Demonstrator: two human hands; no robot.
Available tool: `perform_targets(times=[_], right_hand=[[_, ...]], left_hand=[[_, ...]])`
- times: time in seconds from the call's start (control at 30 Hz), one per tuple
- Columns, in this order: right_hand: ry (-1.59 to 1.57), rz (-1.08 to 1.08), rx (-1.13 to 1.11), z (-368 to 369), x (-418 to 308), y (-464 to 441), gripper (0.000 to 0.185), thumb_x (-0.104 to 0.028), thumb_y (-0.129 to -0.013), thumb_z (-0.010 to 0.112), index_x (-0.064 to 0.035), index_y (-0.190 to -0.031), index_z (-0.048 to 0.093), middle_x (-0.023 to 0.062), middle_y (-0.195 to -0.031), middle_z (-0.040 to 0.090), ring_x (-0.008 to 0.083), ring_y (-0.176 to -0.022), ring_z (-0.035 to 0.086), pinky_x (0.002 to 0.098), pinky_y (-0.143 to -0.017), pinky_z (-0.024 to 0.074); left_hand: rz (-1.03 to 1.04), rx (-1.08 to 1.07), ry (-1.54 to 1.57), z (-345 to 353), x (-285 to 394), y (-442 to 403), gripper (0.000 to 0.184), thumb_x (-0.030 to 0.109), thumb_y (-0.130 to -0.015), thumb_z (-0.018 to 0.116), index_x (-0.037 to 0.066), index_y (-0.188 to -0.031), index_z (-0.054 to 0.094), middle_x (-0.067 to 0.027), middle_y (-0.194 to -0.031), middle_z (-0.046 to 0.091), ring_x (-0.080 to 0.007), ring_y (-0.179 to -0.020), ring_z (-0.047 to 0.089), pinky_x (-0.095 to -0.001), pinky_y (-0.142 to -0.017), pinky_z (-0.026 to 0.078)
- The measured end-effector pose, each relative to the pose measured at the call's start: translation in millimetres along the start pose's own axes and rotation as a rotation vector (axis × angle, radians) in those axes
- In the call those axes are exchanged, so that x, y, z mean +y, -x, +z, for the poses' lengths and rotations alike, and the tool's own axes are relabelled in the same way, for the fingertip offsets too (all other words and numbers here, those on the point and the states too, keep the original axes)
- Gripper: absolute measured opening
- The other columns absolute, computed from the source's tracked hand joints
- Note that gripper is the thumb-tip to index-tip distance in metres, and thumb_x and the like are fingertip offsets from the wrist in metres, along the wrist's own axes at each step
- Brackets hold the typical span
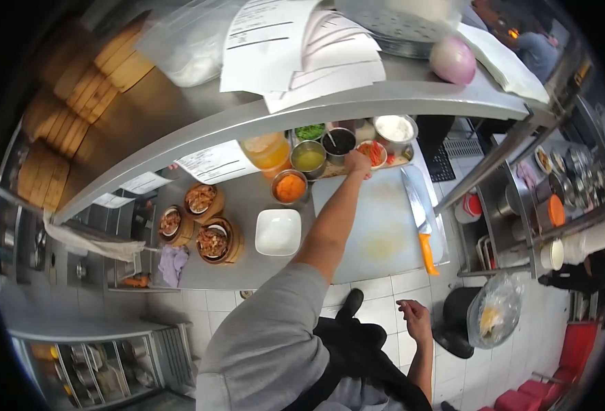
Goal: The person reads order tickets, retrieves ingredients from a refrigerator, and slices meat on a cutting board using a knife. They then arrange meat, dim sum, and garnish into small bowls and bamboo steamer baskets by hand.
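My left hand [359,163] reaches across the white cutting board [357,205] to the containers behind it. Its fingers are curled at the edge of a small bowl of red strips [374,155]; what they hold, if anything, is hidden. Beside it stand a metal pot of dark sauce [340,141] with a spoon and a pot of yellow-green liquid [309,157]. Low at my right side hangs my right hand [416,319], fingers loosely bent and apart, with nothing seen in it. A knife with an orange handle [426,252] lies along the board's right side.
An empty white square bowl [278,231] sits left of the board, near a pot of orange pieces [289,186]. Several bamboo steamers [220,241] hold food beside a purple cloth [173,264]. Overhead, a metal shelf [412,96] carries paper slips and an onion [452,60].
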State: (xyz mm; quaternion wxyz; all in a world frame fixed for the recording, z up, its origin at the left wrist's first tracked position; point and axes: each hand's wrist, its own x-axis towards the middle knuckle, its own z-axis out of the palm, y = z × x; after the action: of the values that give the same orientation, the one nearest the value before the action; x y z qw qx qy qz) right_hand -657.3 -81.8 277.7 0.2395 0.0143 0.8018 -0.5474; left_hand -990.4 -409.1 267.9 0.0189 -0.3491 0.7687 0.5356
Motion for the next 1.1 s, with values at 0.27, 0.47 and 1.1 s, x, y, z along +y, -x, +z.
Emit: perform_targets(times=[0.27, 0.47, 1.1], right_hand=[[0.07, -0.088, -0.049, -8.3, -1.8, -25.1, 0.018, -0.015, -0.089, 0.063, 0.0014, -0.094, 0.069, 0.0046, -0.07, 0.062, 0.0098, -0.059, 0.05, 0.0248, -0.057, 0.0444], [0.842, -0.564, 0.071, 7.9, -51.6, -37.4, 0.06, -0.007, -0.073, 0.075, 0.0006, -0.127, 0.051, 0.0183, -0.121, 0.056, 0.0221, -0.112, 0.055, 0.0327, -0.092, 0.0446], [-0.692, -0.734, -0.495, 414.7, -312.3, 62.2, 0.018, -0.011, -0.091, 0.061, -0.0028, -0.106, 0.057, 0.0007, -0.093, 0.06, 0.0049, -0.08, 0.054, 0.0211, -0.066, 0.0451]], left_hand=[[-0.138, -0.178, 0.413, -10.8, -12.4, 7.5, 0.03, 0.014, -0.085, 0.051, -0.01, -0.103, 0.054, -0.0213, -0.067, 0.063, -0.032, -0.056, 0.067, -0.0419, -0.048, 0.057], [0.762, -0.099, -0.241, -83.0, -74.5, 127.4, 0.034, 0.024, -0.085, 0.062, 0.0, -0.109, 0.054, -0.0098, -0.066, 0.061, -0.0188, -0.059, 0.064, -0.0342, -0.047, 0.049], [0.756, -0.063, 0.369, -539.9, -171.3, 332.3, 0.035, 0.024, -0.095, 0.056, -0.001, -0.119, 0.057, -0.0041, -0.105, 0.062, -0.0098, -0.09, 0.058, -0.0257, -0.08, 0.046]])
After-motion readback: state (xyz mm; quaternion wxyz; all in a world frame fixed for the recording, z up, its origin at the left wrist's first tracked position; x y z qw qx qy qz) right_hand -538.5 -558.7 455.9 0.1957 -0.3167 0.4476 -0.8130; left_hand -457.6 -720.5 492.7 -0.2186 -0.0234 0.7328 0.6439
